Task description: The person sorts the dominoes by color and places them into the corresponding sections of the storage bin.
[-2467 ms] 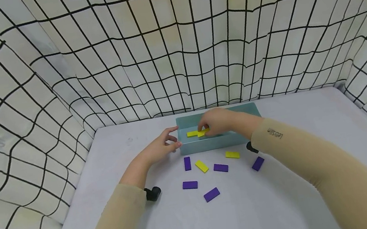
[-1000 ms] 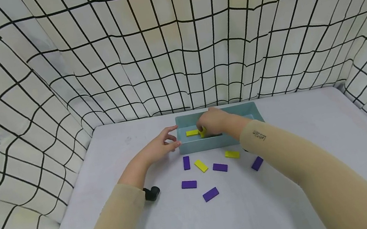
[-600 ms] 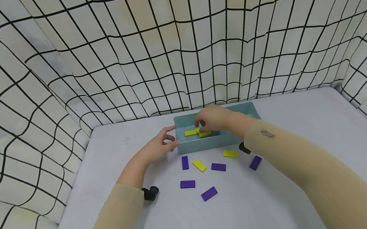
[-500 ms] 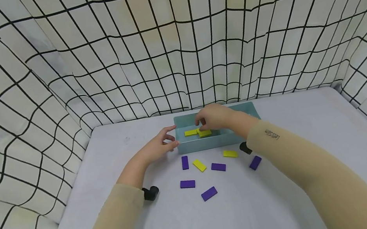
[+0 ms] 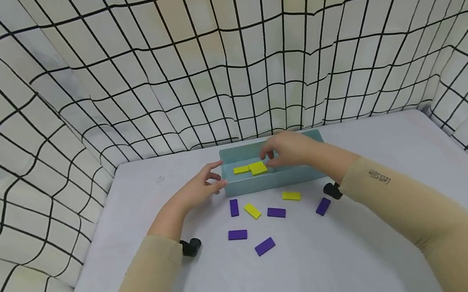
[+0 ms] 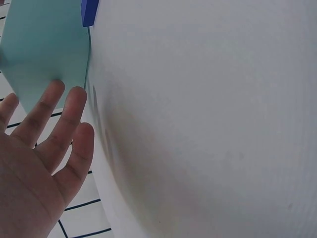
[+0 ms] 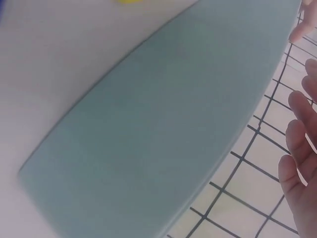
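A teal box (image 5: 275, 180) stands at the back of the table. Inside it, near the left end, lie a flat yellow block (image 5: 241, 170) and, touching or overlapping it, more yellow (image 5: 258, 168), perhaps two blocks stacked. My right hand (image 5: 291, 148) hovers over the box just right of the yellow pieces; its relaxed fingers (image 7: 297, 144) hold nothing in the right wrist view. My left hand (image 5: 199, 187) is at the box's left end, fingertips at its wall. In the left wrist view those fingers (image 6: 69, 119) are spread and fairly straight beside the teal wall.
On the white table in front of the box lie several flat purple blocks, one of them a purple block (image 5: 265, 246) nearest me, and two yellow ones, such as the slanted yellow block (image 5: 253, 211). Black netting (image 5: 244, 63) encloses the back and sides.
My right hand has let go of a yellow block among those in the box and drawn back to the right. The left hand stays at the box's end. The view has shifted slightly.
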Demonstrator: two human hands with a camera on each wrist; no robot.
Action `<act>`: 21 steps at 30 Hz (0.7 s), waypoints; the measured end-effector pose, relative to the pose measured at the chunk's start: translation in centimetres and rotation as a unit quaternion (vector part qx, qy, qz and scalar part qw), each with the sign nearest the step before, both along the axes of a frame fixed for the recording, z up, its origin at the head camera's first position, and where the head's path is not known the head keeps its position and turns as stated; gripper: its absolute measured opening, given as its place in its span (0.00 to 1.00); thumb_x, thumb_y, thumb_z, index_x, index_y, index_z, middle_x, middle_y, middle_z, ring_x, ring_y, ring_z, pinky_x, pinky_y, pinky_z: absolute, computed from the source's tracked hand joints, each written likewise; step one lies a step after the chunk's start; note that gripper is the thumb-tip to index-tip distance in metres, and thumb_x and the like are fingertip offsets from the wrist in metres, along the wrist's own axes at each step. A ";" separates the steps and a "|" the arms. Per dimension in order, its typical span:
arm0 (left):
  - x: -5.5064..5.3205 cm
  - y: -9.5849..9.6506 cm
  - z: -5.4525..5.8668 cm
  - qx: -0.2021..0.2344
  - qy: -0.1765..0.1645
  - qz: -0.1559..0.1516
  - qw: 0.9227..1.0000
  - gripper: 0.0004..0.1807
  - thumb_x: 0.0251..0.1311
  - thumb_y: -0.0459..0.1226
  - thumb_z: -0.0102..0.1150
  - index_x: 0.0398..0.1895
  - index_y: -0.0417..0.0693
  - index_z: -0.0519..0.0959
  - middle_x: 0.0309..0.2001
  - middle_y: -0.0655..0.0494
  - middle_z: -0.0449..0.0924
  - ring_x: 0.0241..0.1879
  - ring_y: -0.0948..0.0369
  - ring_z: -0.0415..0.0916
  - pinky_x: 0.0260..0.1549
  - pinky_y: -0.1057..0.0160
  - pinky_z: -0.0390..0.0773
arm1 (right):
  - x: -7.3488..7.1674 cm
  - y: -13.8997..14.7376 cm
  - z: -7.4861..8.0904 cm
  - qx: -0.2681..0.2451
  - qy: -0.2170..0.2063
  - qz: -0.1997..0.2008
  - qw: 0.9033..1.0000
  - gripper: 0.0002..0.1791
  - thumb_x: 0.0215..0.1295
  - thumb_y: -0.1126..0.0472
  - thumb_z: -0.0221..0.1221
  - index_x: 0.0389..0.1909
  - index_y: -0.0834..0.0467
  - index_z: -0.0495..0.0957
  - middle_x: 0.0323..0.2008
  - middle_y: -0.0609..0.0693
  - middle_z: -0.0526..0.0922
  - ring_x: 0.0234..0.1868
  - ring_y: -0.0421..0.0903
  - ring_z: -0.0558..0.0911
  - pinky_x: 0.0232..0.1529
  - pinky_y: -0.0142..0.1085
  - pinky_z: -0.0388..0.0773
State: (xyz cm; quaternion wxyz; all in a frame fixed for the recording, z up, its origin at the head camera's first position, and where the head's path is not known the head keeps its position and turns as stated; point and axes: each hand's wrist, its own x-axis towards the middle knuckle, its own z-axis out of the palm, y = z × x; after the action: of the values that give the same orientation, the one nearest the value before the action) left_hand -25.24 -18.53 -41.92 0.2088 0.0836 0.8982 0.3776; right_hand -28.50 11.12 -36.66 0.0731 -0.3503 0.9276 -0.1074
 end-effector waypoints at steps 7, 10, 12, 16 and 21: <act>-0.1 0.0 -0.1 -0.002 0.000 0.002 1.000 0.39 0.68 0.54 0.56 0.77 0.75 0.48 0.66 0.52 0.68 0.54 0.55 0.77 0.61 0.43 0.67 | 1.9 2.7 -0.2 0.006 0.011 0.013 1.000 0.13 0.64 0.52 0.66 0.48 0.49 0.85 0.35 0.41 0.80 0.33 0.41 0.75 0.36 0.35 0.75; -0.2 -0.1 -0.2 -0.004 0.002 0.000 1.000 0.39 0.68 0.54 0.56 0.77 0.75 0.48 0.65 0.52 0.68 0.53 0.55 0.77 0.61 0.43 0.67 | 3.0 3.8 -0.3 0.002 0.023 0.014 1.000 0.11 0.64 0.53 0.66 0.46 0.48 0.85 0.35 0.40 0.81 0.34 0.42 0.77 0.36 0.36 0.76; -0.3 -0.1 -0.2 -0.004 0.003 -0.001 1.000 0.40 0.68 0.54 0.56 0.77 0.75 0.48 0.65 0.52 0.69 0.53 0.55 0.77 0.61 0.43 0.67 | 3.8 4.6 -0.5 -0.007 0.028 0.011 1.000 0.10 0.64 0.54 0.66 0.45 0.48 0.86 0.35 0.39 0.81 0.36 0.44 0.79 0.38 0.36 0.77; -0.2 -0.1 -0.2 -0.004 0.003 -0.003 1.000 0.40 0.68 0.54 0.56 0.77 0.75 0.48 0.66 0.52 0.68 0.53 0.56 0.77 0.61 0.43 0.67 | 5.0 6.1 -0.9 -0.019 0.035 0.009 0.999 0.09 0.63 0.55 0.67 0.44 0.49 0.86 0.36 0.38 0.81 0.40 0.45 0.81 0.40 0.37 0.78; -0.2 -0.1 -0.2 -0.006 0.003 -0.004 1.000 0.39 0.68 0.54 0.56 0.77 0.75 0.48 0.66 0.52 0.68 0.53 0.56 0.77 0.60 0.44 0.67 | 6.0 7.1 -1.3 -0.022 0.040 0.008 0.999 0.11 0.61 0.55 0.68 0.44 0.50 0.86 0.35 0.39 0.81 0.39 0.45 0.81 0.39 0.38 0.78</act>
State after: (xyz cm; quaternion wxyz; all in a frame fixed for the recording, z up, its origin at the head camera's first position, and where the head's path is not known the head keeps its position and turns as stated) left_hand -25.48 -18.61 -42.16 0.2078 0.0874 0.9009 0.3709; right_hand -22.48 18.21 -38.01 0.0289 -0.3628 0.9245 -0.1135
